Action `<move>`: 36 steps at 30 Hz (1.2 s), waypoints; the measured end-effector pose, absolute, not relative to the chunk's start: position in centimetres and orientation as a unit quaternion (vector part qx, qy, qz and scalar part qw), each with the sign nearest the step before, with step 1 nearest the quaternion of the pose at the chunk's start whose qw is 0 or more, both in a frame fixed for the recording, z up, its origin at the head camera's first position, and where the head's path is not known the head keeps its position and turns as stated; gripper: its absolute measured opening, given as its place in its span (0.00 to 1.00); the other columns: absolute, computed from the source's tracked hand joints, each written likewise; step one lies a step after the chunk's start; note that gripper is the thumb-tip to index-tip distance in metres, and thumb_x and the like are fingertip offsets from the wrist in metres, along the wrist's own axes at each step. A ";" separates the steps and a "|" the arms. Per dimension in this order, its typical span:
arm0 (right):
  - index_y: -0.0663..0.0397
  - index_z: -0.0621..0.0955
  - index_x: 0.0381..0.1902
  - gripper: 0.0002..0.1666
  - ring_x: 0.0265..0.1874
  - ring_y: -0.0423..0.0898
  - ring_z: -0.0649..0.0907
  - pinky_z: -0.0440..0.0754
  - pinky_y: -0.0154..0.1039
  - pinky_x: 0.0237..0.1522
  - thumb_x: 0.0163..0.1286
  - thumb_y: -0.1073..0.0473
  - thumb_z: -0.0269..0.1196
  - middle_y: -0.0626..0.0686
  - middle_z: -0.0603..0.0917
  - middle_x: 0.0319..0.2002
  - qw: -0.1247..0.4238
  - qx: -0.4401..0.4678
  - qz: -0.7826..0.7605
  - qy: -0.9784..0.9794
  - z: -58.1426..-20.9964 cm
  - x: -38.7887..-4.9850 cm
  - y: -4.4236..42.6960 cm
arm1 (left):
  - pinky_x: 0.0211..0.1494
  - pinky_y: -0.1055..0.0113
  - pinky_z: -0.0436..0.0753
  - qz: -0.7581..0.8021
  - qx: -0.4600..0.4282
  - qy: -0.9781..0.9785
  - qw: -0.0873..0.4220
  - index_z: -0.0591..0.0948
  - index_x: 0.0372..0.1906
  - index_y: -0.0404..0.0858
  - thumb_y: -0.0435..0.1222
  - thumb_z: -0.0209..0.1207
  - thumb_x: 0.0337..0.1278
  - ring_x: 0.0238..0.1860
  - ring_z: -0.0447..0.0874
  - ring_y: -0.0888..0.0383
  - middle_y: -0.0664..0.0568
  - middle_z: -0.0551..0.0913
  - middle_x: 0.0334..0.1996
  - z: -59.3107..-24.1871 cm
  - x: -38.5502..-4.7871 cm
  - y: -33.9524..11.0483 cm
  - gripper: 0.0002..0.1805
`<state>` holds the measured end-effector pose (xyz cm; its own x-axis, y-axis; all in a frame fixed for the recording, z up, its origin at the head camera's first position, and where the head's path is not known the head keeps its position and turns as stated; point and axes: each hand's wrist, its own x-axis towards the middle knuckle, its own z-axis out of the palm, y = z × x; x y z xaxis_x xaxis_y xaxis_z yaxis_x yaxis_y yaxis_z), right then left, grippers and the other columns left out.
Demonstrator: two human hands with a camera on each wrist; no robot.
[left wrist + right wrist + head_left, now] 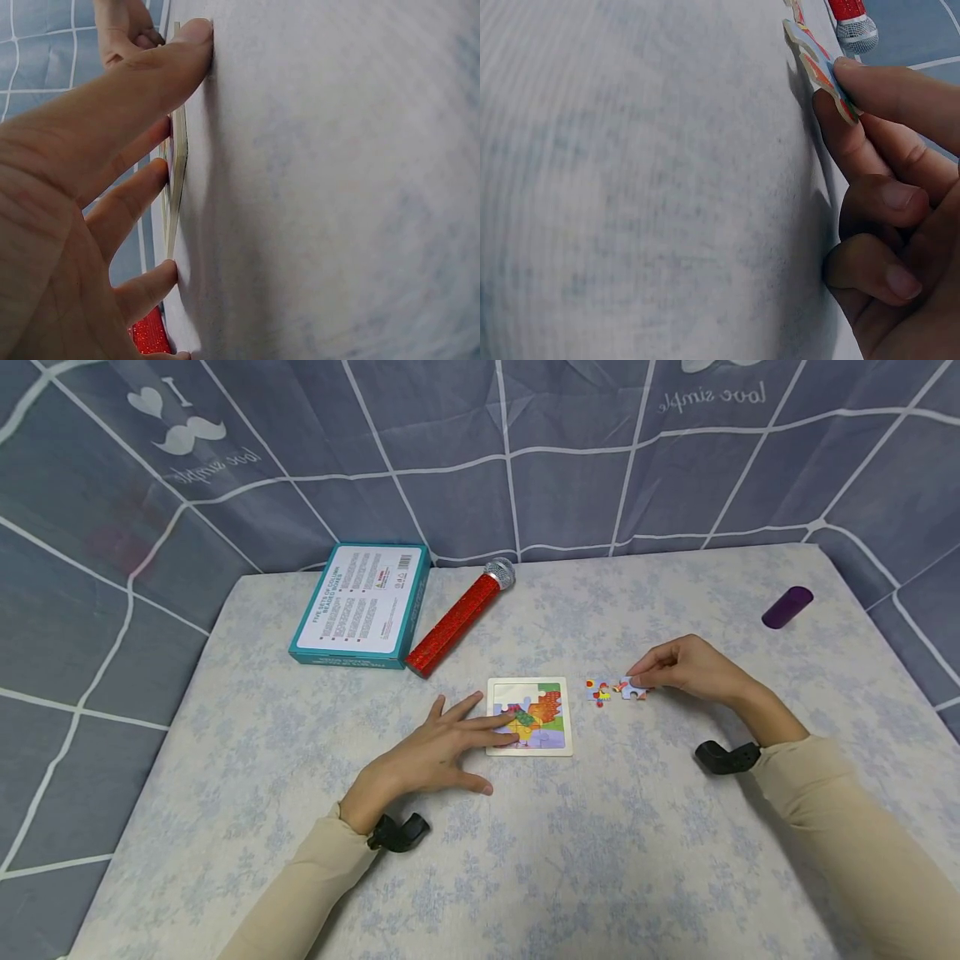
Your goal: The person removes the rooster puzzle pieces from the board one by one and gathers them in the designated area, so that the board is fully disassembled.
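Note:
A square jigsaw puzzle board (568, 727) with a pale frame lies mid-table, showing a colourful bird picture. Some pieces are fitted, and bare pale backing shows at its upper left. My left hand (438, 747) spreads its fingers over the board's left side, with fingertips on the picture and frame. To the right of the board, my right hand (690, 670) pinches a puzzle piece (634, 692) between thumb and finger. In the right wrist view this puzzle piece (819, 64) is tilted above the cloth. Another loose puzzle piece (598, 692) lies between it and the board.
Behind the board at left are a teal and white box (360, 602) and a red glittery microphone (459, 620) with a silver head. A purple cylinder (787, 607) lies at the far right. A grey checked curtain (450, 435) hangs along the table's back edge.

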<state>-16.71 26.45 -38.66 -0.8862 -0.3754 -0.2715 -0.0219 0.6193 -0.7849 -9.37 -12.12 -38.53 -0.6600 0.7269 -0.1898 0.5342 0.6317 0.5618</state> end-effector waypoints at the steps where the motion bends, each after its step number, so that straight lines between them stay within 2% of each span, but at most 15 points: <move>1: 0.59 0.87 0.47 0.16 0.37 0.34 0.81 0.78 0.29 0.39 0.66 0.56 0.68 0.51 0.89 0.41 0.209 -0.115 -0.421 0.875 -38.6 -16.7 26.4 | 0.70 0.33 0.33 0.237 0.357 0.880 0.205 0.74 0.69 0.52 0.48 0.74 0.46 0.78 0.37 0.47 0.60 0.61 0.74 -38.5 -9.4 -12.1 0.40; 8: 0.55 0.89 0.43 0.12 0.37 0.37 0.78 0.74 0.30 0.36 0.64 0.56 0.69 0.49 0.89 0.38 0.187 -0.116 -0.387 0.895 -38.4 -16.6 25.9 | 0.71 0.33 0.33 0.238 0.359 0.879 0.203 0.74 0.68 0.51 0.48 0.74 0.46 0.78 0.37 0.47 0.59 0.61 0.74 -38.5 -9.4 -12.2 0.40; 14: 0.56 0.88 0.40 0.10 0.34 0.40 0.78 0.74 0.31 0.35 0.63 0.58 0.69 0.49 0.88 0.34 0.175 -0.114 -0.380 0.901 -38.4 -16.6 25.7 | 0.70 0.33 0.33 0.235 0.360 0.880 0.202 0.74 0.69 0.52 0.48 0.74 0.46 0.78 0.37 0.47 0.59 0.61 0.74 -38.5 -9.4 -12.2 0.40; 21: 0.53 0.89 0.37 0.10 0.32 0.41 0.75 0.71 0.33 0.34 0.62 0.54 0.71 0.48 0.88 0.30 0.173 -0.119 -0.371 0.905 -38.4 -16.6 25.5 | 0.70 0.32 0.33 0.236 0.366 0.878 0.197 0.74 0.69 0.52 0.48 0.73 0.46 0.78 0.37 0.46 0.60 0.61 0.74 -38.6 -9.4 -12.2 0.40; 36: 0.53 0.89 0.37 0.08 0.32 0.42 0.75 0.70 0.35 0.35 0.63 0.56 0.70 0.48 0.87 0.30 0.172 -0.114 -0.362 0.909 -38.4 -16.6 25.4 | 0.70 0.32 0.33 0.238 0.366 0.878 0.197 0.74 0.68 0.51 0.48 0.74 0.47 0.78 0.38 0.46 0.59 0.61 0.74 -38.6 -9.4 -12.2 0.40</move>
<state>-16.56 25.44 -38.38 -0.9147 -0.3326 -0.2297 -0.0837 0.7118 -0.6974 -9.38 -12.22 -38.60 -0.6539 0.7369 -0.1716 0.5497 0.6186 0.5614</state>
